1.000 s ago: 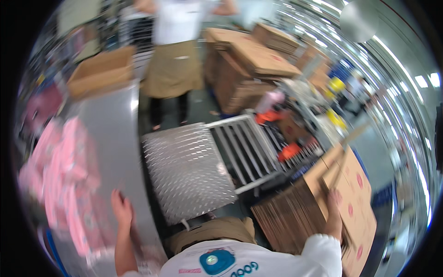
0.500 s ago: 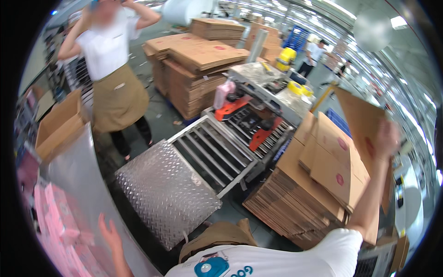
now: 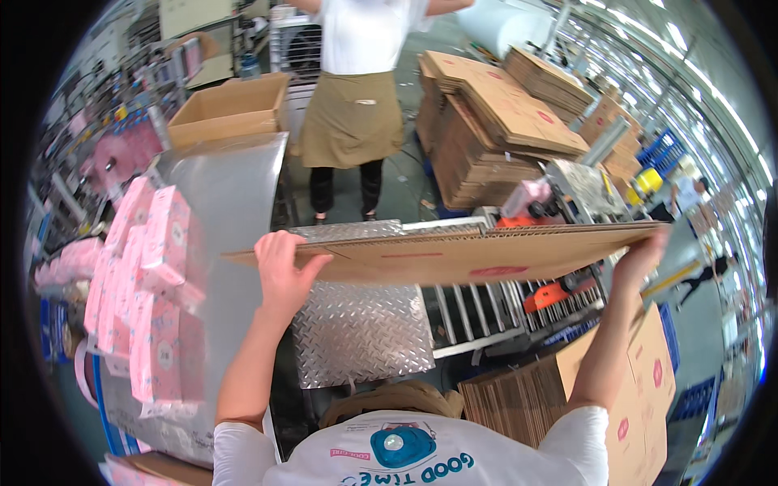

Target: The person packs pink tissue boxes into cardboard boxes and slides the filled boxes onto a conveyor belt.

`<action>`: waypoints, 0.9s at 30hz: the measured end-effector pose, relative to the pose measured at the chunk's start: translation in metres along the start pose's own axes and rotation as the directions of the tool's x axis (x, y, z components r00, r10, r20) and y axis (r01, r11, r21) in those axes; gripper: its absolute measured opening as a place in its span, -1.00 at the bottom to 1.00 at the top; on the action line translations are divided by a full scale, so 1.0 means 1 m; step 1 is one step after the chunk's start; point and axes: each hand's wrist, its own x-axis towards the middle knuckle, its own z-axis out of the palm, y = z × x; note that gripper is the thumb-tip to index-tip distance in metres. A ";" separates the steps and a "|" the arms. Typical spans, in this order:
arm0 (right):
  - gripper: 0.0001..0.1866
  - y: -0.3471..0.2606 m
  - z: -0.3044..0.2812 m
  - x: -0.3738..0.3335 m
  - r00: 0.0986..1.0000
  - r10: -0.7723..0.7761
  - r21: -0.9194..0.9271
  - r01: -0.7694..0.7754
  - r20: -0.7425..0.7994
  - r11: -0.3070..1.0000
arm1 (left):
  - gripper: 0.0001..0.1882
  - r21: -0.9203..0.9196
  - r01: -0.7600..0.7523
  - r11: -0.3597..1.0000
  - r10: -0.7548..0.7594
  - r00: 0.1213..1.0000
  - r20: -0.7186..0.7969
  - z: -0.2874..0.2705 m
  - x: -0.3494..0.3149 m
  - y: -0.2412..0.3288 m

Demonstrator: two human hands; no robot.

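A folded-flat cardboard box [image 3: 454, 257] stretches across in front of me, held up between both hands above the diamond-plate metal sheet [image 3: 365, 332]. My left hand [image 3: 284, 263] grips its left end, thumb on the near face and fingers over the top edge. At the right end my right hand [image 3: 642, 253] is closed round the edge, slightly blurred. Brown board with red print shows on the near face, and layered corrugated edges run along the top. Below my right arm lies a stack of flat boxes [image 3: 519, 401].
Pink packages [image 3: 166, 243] are piled on the metal table [image 3: 231, 235] at left, with an open carton [image 3: 231, 109] at its far end. A person in a brown apron [image 3: 352, 121] stands beyond. A roller conveyor [image 3: 474, 312] with an orange-and-black taping machine [image 3: 551, 296] is right of centre.
My right hand has brought the flat box from the stack at right to in front of me. My left hand, free before, has taken its left end. The view has turned left.
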 end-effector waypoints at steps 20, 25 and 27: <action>-0.43 0.165 0.068 -0.071 -0.325 0.736 -0.506 0.561 0.593 0.655 | -0.69 -0.130 -0.237 0.963 0.266 0.910 0.317 0.029 -0.052 0.006; -0.63 0.161 0.040 -0.051 -0.123 0.418 -0.041 0.931 0.900 0.364 | -0.66 -0.309 -0.255 0.916 0.328 0.921 0.210 0.014 -0.055 0.052; -0.66 0.129 0.054 -0.068 0.021 0.405 -0.181 0.915 0.914 0.361 | -0.60 -0.493 -0.243 0.835 0.392 0.892 0.225 -0.004 -0.047 0.075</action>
